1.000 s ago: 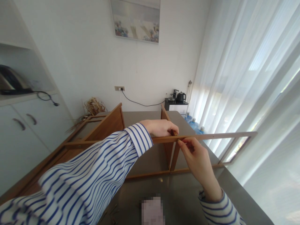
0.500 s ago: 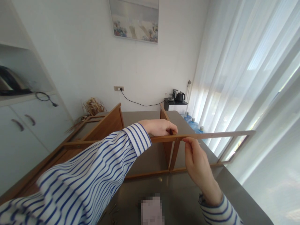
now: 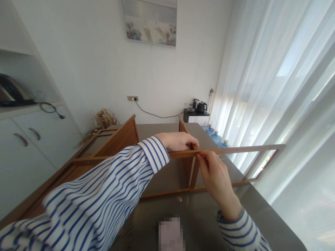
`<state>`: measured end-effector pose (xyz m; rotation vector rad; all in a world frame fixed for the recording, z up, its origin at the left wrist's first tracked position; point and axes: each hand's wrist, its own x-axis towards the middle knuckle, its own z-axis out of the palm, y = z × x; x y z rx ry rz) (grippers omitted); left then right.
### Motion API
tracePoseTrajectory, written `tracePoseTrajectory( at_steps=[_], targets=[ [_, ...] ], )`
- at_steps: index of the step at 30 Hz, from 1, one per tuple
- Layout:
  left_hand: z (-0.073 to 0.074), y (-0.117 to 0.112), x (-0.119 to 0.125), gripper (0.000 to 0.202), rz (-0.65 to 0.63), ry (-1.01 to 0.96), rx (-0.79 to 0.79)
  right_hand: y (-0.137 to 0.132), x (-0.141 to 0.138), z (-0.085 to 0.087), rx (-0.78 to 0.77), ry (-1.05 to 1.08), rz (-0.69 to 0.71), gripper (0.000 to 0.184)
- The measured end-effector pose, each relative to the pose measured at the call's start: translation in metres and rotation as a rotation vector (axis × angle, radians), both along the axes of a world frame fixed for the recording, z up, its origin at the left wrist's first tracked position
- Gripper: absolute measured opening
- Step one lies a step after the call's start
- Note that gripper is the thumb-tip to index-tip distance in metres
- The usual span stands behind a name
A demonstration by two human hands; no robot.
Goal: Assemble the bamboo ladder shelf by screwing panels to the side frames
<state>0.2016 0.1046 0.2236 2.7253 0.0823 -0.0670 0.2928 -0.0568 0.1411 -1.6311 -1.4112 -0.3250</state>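
Observation:
A brown wooden shelf frame point(image 3: 246, 149) lies on its side on the dark table. My left hand point(image 3: 180, 141) reaches over its upper rail point(image 3: 180, 154), fingers curled around the corner where a wooden shelf board point(image 3: 186, 169) meets that rail. Just to the right, my right hand point(image 3: 216, 174) pinches thumb and forefinger together against the near face of the rail at the same joint. Whatever sits between those fingertips is hidden. A second, wider wooden board point(image 3: 123, 136) stands across the frame to the left, partly behind my left sleeve.
Several small slim pieces point(image 3: 128, 232) lie on the table point(image 3: 209, 216) near its front, beside a blurred pale patch point(image 3: 171, 233). Beyond the table are a small cabinet point(image 3: 196, 120) with a black kettle, and blue water bottles point(image 3: 216, 136). Sheer curtains point(image 3: 261, 87) hang at the right.
My right hand has shifted a little left along the rail, its fingertips now covering the small spot at the joint that showed before. My left hand stays in place.

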Motion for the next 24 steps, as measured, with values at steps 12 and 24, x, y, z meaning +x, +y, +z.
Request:
tracePoseTrajectory(
  at_steps=[12, 24],
  targets=[
    [0.001, 0.000, 0.000, 0.031, 0.010, 0.020, -0.039, -0.023, 0.008, -0.029, -0.121, 0.452, 0.185, 0.029],
    [0.000, 0.003, 0.000, 0.027, -0.020, 0.043, -0.135, -0.050, 0.016, -0.058, -0.417, 0.623, 0.473, 0.028]
  ],
)
